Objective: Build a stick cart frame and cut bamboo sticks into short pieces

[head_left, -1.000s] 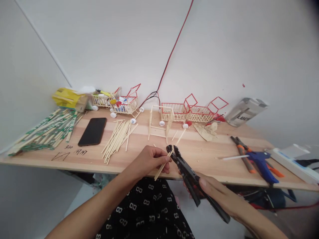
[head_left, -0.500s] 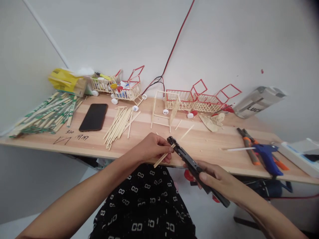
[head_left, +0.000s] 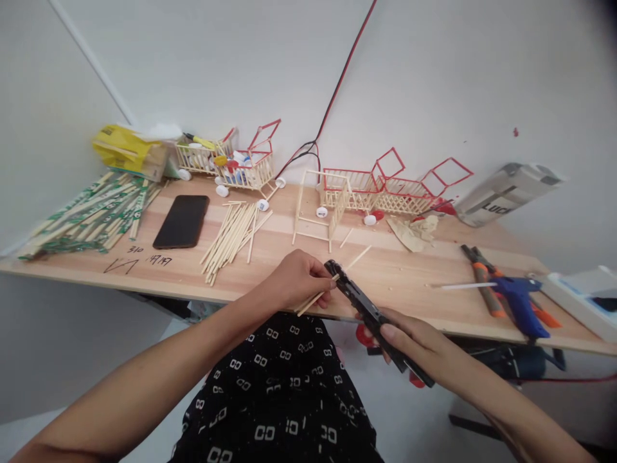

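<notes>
My left hand (head_left: 304, 283) is closed in a pinch on a few thin wooden sticks (head_left: 308, 304), just over the table's front edge. Against the stick tips beside my left fingertips are the jaws of a black plier-like hand tool (head_left: 360, 303). My right hand (head_left: 417, 341) is wrapped round the tool's handles, which slant down to the right. Exactly how the jaws meet the sticks is too small to tell. Beyond my left hand stands a bare stick frame (head_left: 313, 220), with loose cut sticks (head_left: 359, 256) lying near it.
A pile of sticks (head_left: 231, 241), a phone (head_left: 180, 222) and wrapped chopsticks (head_left: 91, 215) lie to the left. Small stick-built carts (head_left: 248, 172) with red handles line the wall. A blue glue gun (head_left: 518, 302), orange-handled pliers (head_left: 486, 283) and a foil bag (head_left: 506, 193) are at right.
The tool and my right hand have shifted slightly up and left. My left hand keeps its pinch on the sticks. The whole view has moved a little.
</notes>
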### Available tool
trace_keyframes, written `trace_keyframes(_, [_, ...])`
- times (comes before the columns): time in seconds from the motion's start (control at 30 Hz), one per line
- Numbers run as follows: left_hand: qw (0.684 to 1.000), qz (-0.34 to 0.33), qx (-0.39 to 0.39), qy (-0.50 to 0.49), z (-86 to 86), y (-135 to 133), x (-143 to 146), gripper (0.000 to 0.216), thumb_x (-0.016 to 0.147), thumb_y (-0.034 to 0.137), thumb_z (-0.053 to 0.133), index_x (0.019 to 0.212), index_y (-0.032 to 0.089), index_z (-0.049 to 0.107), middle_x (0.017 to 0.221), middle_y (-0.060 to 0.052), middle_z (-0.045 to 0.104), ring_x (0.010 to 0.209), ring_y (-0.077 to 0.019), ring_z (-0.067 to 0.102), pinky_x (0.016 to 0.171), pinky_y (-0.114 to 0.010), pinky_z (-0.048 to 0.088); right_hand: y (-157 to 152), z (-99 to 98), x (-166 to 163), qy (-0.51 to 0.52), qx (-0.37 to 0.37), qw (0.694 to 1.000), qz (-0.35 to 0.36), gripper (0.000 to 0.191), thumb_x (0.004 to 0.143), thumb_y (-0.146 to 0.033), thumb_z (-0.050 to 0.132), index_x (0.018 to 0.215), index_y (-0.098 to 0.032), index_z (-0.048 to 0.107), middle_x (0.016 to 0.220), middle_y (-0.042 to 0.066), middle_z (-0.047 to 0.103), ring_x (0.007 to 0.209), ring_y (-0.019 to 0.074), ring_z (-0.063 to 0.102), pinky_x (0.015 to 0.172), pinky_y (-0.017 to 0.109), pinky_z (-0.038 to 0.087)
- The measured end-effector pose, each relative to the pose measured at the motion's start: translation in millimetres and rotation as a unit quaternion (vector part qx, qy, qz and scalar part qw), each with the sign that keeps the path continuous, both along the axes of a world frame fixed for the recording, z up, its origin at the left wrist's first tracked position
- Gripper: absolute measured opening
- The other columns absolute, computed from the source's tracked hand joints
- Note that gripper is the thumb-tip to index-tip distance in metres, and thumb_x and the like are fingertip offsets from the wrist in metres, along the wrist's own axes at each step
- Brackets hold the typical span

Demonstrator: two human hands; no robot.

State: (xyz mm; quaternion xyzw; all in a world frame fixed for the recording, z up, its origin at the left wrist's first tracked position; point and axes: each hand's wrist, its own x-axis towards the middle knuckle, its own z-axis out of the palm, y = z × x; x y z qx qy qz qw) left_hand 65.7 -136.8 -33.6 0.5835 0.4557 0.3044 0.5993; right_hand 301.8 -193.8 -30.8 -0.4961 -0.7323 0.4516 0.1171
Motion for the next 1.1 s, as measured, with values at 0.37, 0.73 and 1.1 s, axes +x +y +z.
trace_keyframes(0.37, [0.998, 0.021, -0.053, -0.024, -2.1, -0.6, 2.8, 0.018, 0.073, 0.013, 0.063, 0.056, 0.013, 0.066, 0.049, -0.002, 0.064, 0.045, -0.012, 0.06, 0.052, -0.025, 0.05, -10.4, 7.5, -11.2, -0.058, 0.072, 0.995, -0.047, 0.044, 0.094, -0.051, 0.036, 0.106, -0.019, 0.063, 0.058, 0.001, 0.056, 0.057, 0.0202, 0.057, 0.055, 0.03, 0.048])
trace_keyframes(0.73, [0.977, -0.024, -0.186, -0.105, -15.7, 8.6, -1.3, 0.012, 0.075, 0.016, 0.07, 0.067, 0.008, 0.067, 0.057, -0.006, 0.068, 0.052, -0.0127, 0.066, 0.058, -0.026, 0.056, -9.0, 8.4, -14.2, -0.086, 0.103, 0.99, -0.032, 0.037, 0.096, -0.045, 0.034, 0.096, -0.019, 0.061, 0.056, 0.0, 0.055, 0.055, 0.0189, 0.058, 0.05, 0.028, 0.047])
trace_keyframes(1.1, [0.98, -0.035, -0.181, -0.081, -20.4, 10.9, 0.0, 0.012, 0.078, 0.011, 0.065, 0.067, 0.007, 0.065, 0.059, -0.006, 0.068, 0.054, -0.0135, 0.067, 0.06, -0.027, 0.055, -9.4, 0.0, -11.9, -0.108, 0.12, 0.986, -0.035, 0.04, 0.094, -0.046, 0.037, 0.108, -0.017, 0.06, 0.074, 0.005, 0.067, 0.071, 0.0223, 0.064, 0.065, 0.032, 0.051])
